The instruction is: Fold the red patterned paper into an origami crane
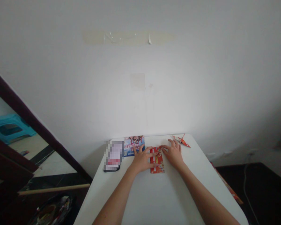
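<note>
A red printed sheet of paper, narrow and upright in view, lies flat on the white table. My left hand rests at its left side, fingers spread and flat, with some fingertips on the paper. At the sheet's top right corner is my right hand. Its thumb and index finger are close together on that corner, and its other fingers stretch forward over the table. Just beyond the right hand sits a folded red paper crane. A blue printed sheet lies behind the left hand, partly covered by its fingers.
A phone, blurred out, lies on the left of the white table. The table's far edge meets the wall. On the left are a mirror with a dark frame and a bag of assorted items below.
</note>
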`<state>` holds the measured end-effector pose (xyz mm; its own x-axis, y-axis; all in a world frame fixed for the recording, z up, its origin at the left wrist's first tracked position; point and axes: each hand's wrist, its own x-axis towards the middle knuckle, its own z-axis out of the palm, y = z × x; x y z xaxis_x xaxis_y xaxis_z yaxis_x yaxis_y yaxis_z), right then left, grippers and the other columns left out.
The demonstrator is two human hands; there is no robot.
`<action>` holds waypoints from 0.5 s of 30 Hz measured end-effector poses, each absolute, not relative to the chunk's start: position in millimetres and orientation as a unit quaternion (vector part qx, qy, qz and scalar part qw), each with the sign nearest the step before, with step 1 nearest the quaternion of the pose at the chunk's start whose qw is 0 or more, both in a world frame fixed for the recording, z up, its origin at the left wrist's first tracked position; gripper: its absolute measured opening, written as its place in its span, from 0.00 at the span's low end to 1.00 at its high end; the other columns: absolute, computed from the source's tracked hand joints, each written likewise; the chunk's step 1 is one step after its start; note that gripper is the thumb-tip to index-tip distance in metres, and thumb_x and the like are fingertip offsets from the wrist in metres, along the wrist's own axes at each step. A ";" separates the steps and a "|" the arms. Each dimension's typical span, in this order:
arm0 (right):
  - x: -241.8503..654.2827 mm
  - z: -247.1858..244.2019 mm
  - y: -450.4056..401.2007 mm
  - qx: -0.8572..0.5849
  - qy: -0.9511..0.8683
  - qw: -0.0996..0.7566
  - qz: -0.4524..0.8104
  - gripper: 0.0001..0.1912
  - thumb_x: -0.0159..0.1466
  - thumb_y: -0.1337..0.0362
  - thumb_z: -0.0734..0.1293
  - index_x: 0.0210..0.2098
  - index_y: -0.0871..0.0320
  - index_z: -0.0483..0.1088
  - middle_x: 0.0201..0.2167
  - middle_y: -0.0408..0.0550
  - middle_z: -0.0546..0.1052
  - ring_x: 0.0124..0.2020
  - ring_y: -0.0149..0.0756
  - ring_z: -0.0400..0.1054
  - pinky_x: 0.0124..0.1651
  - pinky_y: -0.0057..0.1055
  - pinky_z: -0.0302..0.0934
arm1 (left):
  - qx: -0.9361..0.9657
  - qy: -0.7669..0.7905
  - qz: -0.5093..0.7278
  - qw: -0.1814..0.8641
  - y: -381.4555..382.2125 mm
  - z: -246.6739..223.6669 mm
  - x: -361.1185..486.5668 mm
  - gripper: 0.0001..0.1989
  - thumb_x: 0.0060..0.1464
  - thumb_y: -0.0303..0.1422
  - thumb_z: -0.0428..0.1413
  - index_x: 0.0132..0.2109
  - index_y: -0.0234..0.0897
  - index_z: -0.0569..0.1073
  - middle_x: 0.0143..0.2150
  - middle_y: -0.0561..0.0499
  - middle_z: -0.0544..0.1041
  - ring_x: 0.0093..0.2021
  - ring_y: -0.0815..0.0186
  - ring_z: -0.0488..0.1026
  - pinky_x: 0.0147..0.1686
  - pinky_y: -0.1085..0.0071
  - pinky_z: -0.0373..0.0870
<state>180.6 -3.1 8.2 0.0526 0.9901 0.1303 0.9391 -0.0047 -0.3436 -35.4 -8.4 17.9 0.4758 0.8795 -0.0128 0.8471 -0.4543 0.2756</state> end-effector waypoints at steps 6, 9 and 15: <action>179.8 7.6 -5.9 -0.697 -0.689 0.189 0.067 0.16 0.70 0.50 0.60 0.53 0.34 0.74 0.68 0.46 0.60 0.72 0.53 0.44 0.68 0.59 0.41 | 0.848 0.512 0.061 0.118 -9.0 19.1 -34.4 0.30 0.55 0.56 0.56 0.64 0.69 0.65 0.72 0.57 0.60 0.72 0.36 0.45 0.62 0.21 0.29; 177.9 6.3 -6.2 -0.700 -0.686 0.191 0.057 0.16 0.70 0.49 0.60 0.53 0.36 0.74 0.66 0.47 0.62 0.71 0.53 0.45 0.68 0.60 0.41 | 0.849 0.511 0.066 0.116 -8.7 18.6 -34.4 0.29 0.55 0.57 0.55 0.64 0.70 0.65 0.72 0.58 0.60 0.72 0.36 0.46 0.61 0.20 0.28; 174.4 5.3 -4.9 -0.700 -0.687 0.188 0.049 0.15 0.70 0.49 0.61 0.51 0.39 0.75 0.65 0.48 0.63 0.71 0.53 0.45 0.67 0.62 0.40 | 0.849 0.511 0.067 0.117 -8.5 18.5 -34.3 0.29 0.55 0.59 0.55 0.63 0.71 0.65 0.71 0.58 0.61 0.72 0.35 0.47 0.61 0.19 0.29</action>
